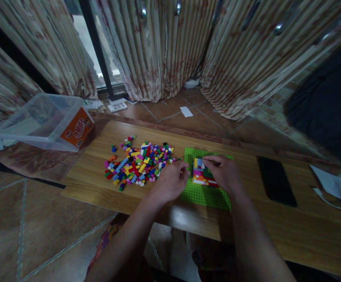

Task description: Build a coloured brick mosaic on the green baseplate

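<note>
A green studded baseplate lies on the wooden table, bearing a low block of rows of colored building bricks. My right hand reaches over the block's right side and covers part of it. Its fingertips pinch at a brick by the block's far edge, beside light blue and white ones. My left hand hovers at the baseplate's left edge, fingers curled together; whatever is between them is too small to tell. Just left of that hand spreads a loose pile of mixed bricks.
A clear plastic bin with an orange label stands left of the table. On the right lie a black phone, a white sheet and a white cable. Striped curtains hang behind, above a tiled floor.
</note>
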`<control>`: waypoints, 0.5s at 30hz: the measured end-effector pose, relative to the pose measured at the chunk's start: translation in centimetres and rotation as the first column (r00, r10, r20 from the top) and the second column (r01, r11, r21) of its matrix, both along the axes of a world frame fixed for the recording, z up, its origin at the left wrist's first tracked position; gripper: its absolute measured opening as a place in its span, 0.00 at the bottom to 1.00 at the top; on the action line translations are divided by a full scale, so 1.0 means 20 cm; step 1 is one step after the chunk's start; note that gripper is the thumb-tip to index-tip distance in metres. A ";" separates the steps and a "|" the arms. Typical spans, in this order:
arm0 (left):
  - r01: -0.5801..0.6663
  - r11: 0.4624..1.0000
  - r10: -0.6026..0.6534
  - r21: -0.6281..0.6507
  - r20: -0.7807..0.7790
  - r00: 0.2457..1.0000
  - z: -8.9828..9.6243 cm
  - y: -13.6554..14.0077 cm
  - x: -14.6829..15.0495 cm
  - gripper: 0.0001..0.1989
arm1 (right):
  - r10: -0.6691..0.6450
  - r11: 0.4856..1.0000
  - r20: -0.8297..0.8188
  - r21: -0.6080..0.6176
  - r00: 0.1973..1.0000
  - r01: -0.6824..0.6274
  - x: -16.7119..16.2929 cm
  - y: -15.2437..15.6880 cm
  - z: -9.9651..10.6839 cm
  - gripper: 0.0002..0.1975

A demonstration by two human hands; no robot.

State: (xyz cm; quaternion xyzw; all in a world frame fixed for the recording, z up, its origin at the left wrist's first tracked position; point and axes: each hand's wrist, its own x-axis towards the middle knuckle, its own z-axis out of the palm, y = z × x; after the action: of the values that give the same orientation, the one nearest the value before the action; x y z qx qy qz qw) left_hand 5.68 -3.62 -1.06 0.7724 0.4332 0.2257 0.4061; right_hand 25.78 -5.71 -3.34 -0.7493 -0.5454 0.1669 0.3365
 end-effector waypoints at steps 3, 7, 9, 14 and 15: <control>0.004 1.000 -0.004 0.004 -0.011 1.000 0.00 0.00 0.00 0.09 | -0.001 1.000 -0.040 -0.008 0.999 0.001 0.00 0.01 0.00 0.12; 0.007 1.000 -0.007 0.003 -0.022 1.000 0.00 -0.01 0.00 0.09 | -0.003 1.000 -0.087 -0.030 0.996 0.000 0.01 0.02 0.00 0.12; 0.008 1.000 -0.008 0.002 -0.021 1.000 0.00 -0.01 0.01 0.09 | 0.010 0.999 -0.098 -0.030 0.995 -0.013 0.01 0.02 0.00 0.11; 0.012 1.000 -0.012 -0.006 -0.015 1.000 -0.01 0.00 0.01 0.09 | 0.047 0.998 -0.123 -0.030 0.991 -0.051 0.03 0.03 -0.01 0.10; 0.012 1.000 -0.012 -0.007 -0.015 1.000 -0.01 0.00 0.02 0.09 | 0.045 0.998 -0.122 -0.037 0.992 -0.049 0.03 0.03 -0.01 0.10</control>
State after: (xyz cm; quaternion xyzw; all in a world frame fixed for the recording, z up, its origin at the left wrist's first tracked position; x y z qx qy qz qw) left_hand 6.01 -3.70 -1.21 0.7753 0.4322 0.2162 0.4068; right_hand 26.34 -5.01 -3.56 -0.7313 -0.5381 0.2307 0.3500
